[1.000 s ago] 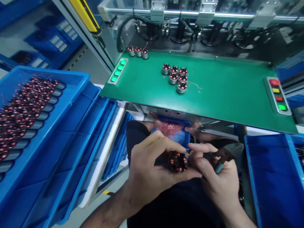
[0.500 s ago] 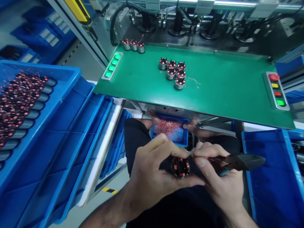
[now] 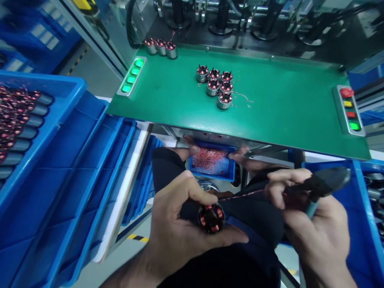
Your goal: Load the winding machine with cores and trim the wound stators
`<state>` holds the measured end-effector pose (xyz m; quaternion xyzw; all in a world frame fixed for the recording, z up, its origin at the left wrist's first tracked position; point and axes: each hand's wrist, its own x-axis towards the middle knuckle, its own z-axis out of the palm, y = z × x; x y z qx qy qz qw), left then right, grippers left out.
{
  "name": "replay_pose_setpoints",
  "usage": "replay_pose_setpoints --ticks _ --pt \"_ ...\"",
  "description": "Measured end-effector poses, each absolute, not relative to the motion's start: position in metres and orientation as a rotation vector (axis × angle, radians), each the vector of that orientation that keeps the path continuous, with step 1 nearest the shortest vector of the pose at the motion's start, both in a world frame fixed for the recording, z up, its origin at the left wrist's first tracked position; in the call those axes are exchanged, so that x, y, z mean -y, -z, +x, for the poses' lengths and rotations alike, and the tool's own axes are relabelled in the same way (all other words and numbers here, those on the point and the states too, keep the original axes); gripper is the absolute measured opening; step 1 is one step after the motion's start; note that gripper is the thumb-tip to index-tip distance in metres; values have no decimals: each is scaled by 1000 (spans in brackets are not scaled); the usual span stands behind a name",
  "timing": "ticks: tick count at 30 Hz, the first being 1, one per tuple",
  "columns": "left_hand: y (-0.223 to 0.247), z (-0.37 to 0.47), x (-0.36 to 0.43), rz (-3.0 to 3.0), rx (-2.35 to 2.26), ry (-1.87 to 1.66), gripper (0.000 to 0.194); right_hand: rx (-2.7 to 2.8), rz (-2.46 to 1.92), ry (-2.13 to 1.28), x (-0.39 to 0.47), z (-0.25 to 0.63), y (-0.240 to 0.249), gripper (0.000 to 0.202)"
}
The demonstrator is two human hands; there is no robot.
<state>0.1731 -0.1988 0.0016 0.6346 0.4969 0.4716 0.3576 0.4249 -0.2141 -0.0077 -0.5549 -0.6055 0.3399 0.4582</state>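
Note:
My left hand [image 3: 180, 216] is closed around a motor stator [image 3: 211, 219], whose copper windings face up toward me. Its thumb and index finger grip the rim. From the stator a twisted copper wire [image 3: 244, 195] runs taut to my right hand [image 3: 315, 216]. Those fingers pinch the wire's far end while the palm also holds a pair of wire cutters [image 3: 327, 182], dark jaws pointing up and right. On the green work surface [image 3: 282, 104] stand several stators [image 3: 213, 87] in a cluster, with wire scraps [image 3: 244, 97] beside them. Three more stators [image 3: 161, 47] sit at the back left corner.
At left, a blue crate [image 3: 69, 94] holds many stators, above stepped blue crates. A blue tray [image 3: 232, 170] of copper scraps lies on the floor between my feet. Button panels [image 3: 132, 78] flank the surface; a machine rises behind. Another blue crate [image 3: 357, 200] stands at right.
My right hand has moved right, away from the stator, drawing the copper wire out straight. My left hand has shifted slightly left and down with the stator. The camera view has tilted a little.

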Motion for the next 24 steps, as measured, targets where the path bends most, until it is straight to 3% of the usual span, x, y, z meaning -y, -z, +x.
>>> replay_pose_setpoints --ticks 5,8,24 --pt "-2 173 197 1659 -1303 -1236 59 1770 -1367 -867 231 427 12 18" --pt "0 174 196 1661 -1295 -1224 59 1872 -1345 -949 231 422 16 30" --pt "4 180 194 1647 -1254 -1225 57 1786 -1305 -975 215 409 15 46"
